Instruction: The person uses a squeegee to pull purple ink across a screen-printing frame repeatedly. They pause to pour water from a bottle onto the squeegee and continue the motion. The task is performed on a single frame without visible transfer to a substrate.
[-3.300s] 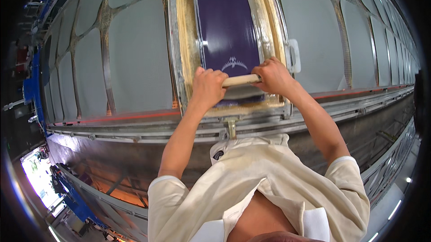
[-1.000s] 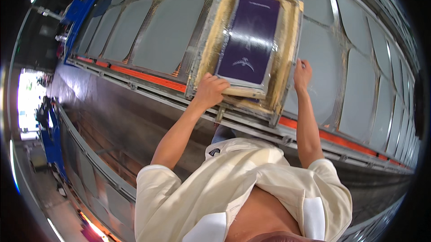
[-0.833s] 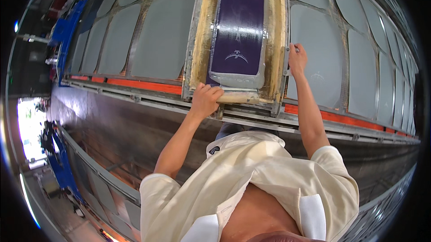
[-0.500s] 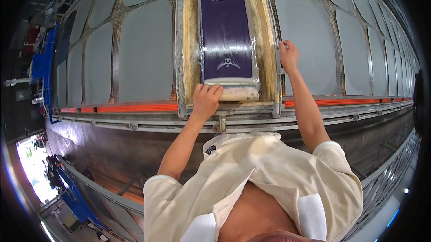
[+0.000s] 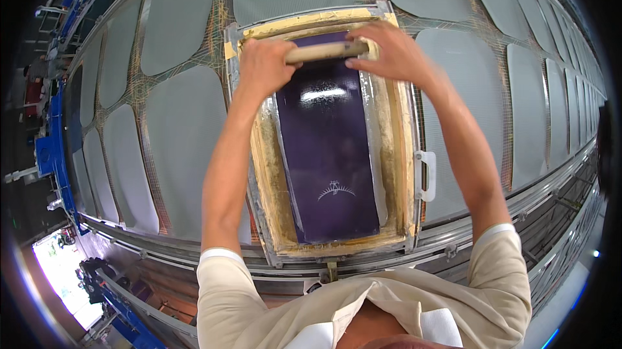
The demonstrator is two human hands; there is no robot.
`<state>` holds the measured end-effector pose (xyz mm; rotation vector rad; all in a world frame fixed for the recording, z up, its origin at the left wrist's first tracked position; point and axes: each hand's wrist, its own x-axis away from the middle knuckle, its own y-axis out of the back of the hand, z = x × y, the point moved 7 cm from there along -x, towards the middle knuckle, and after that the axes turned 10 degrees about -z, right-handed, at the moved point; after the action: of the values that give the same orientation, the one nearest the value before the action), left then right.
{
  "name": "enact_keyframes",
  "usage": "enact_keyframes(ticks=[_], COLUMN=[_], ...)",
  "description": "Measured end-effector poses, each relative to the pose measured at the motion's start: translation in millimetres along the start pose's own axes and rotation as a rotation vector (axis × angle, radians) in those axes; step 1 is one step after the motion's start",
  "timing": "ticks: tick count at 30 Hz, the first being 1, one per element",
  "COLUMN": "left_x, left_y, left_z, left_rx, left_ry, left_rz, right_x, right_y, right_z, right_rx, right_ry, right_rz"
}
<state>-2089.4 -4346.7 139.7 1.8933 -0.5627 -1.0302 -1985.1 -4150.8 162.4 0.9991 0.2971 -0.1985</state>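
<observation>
A screen-printing frame (image 5: 406,206) with yellow-taped edges lies in front of me on the long table. Inside it, a glossy dark purple panel (image 5: 329,135) carries a pale winged emblem near its close end. Across the far end of this panel lies a pale squeegee (image 5: 324,52), set crosswise. My left hand (image 5: 265,67) is closed round its left end. Slightly blurred, my right hand (image 5: 389,54) grips the right end, thumb on the near side. The squeegee's lower edge is hidden beneath its handle.
Rows of grey rounded panels (image 5: 184,128) cover the table on both sides of the frame. A white handle (image 5: 427,177) sticks out from the frame's right side. Metal rails (image 5: 453,245) run along the near table edge. Blue machinery (image 5: 48,154) stands at the far left.
Both hands have moved away from me to the frame's far end. The right hand left the frame's right edge and took hold of the squeegee, which has gone from the near end to the far end.
</observation>
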Motion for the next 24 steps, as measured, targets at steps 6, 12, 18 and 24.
enact_keyframes(ticks=[6,12,18,24], left_x=[-46,-10,120,276], left_y=[-23,-14,22,63], left_z=[35,18,-73,-188], left_rx=[-0.062,-0.051,0.011,0.061], left_ry=[0.215,0.224,0.189,0.16], left_rz=[0.257,0.262,0.238,0.207], right_x=[-72,-37,101,268], right_y=[-46,-64,-60,-42], right_z=[-36,-18,57,150], right_rx=[0.162,0.244,0.204,0.133], right_ry=[-0.077,-0.069,-0.138,-0.079], right_rz=[0.259,0.268,0.415,0.39])
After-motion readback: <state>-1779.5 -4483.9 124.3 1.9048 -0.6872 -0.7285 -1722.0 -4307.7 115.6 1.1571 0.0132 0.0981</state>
